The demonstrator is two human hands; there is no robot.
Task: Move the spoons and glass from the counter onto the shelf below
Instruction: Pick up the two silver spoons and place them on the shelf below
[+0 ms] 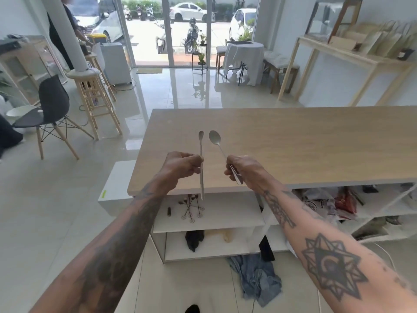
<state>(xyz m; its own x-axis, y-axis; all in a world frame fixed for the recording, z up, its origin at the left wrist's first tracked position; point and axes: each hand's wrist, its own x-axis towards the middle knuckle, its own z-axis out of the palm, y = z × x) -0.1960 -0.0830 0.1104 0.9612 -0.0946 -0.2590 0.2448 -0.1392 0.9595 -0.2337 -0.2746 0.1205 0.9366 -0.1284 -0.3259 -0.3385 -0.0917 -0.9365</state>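
My left hand (183, 166) grips a long thin silver spoon (201, 143) around the middle of its handle, bowl pointing up. My right hand (244, 169) holds a wider silver spoon (215, 138) by the lower handle, its bowl tilted up and to the left. Both spoons hover above the near left part of the wooden counter (293, 141). Under the counter's edge lies the white shelf (225, 211). No glass shows anywhere in view.
On the shelf lie thin wire flower-like pieces (191, 208) and a small dark object (169, 211). Dark cloth (194, 240) sits on the lower shelf; blue cloth (257, 276) lies on the floor. Clutter fills the right shelves (327, 204). A chair (52, 114) and stools (94, 100) stand to the left.
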